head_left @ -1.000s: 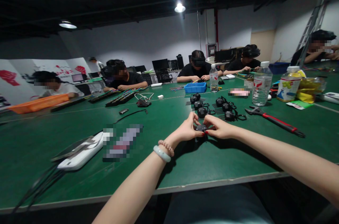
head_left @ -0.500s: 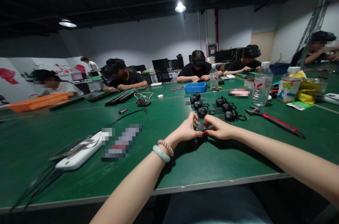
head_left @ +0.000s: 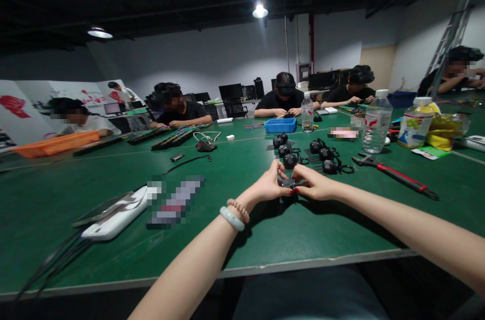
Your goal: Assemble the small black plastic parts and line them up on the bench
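Just above the green table, my left hand (head_left: pixel 268 183) and my right hand (head_left: pixel 311 181) meet around a small black part (head_left: pixel 288 183). Fingers of both hands are closed on it from either side, thumbs toward me. Much of the part is covered by my fingertips, so its exact kind is unclear. Right beyond my hands lie several similar black parts (head_left: pixel 290 160), rounded blocks with thin dark pins or strips, in two loose rows. Black rings show beside some of them, such as one ring (head_left: pixel 347 169) at the right row's near end.
An adjustable wrench (head_left: pixel 394 174) with red-and-black handle lies right. Behind it stand a water bottle (head_left: pixel 376 123) and a labelled bottle (head_left: pixel 415 123). A blue tray (head_left: pixel 280 125) sits farther back. At left are a white device (head_left: pixel 113 219) with cables and a blurred phone-like object (head_left: pixel 176 204). Several people work across the table.
The view has shifted very slightly. Both hands keep their hold on the black part at nearly the same spot, with only a tiny change in the part's angle.
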Demonstrator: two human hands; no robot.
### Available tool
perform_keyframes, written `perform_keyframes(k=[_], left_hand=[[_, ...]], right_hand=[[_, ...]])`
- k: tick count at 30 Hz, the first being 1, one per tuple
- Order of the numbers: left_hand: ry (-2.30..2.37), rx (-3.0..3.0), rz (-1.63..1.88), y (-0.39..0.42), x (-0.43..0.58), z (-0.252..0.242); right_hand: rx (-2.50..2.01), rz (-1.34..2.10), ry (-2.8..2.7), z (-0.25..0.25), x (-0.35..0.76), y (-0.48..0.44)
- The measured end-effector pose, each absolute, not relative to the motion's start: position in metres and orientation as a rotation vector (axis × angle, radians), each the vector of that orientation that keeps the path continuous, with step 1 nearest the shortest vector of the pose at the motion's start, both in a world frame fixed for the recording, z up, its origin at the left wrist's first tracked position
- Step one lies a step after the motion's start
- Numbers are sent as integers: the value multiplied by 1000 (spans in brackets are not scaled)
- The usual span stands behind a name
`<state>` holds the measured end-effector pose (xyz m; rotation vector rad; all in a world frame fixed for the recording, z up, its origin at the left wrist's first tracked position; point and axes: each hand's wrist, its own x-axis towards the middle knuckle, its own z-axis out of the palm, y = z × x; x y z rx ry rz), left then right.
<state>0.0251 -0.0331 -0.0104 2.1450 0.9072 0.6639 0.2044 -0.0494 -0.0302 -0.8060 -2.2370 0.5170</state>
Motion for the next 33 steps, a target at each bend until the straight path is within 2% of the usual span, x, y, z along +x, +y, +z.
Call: perform_keyframes(k=[33], left_hand=[[925, 2140, 672, -33, 25, -10]], right_hand=[[-787, 500, -2254, -30, 205, -51]])
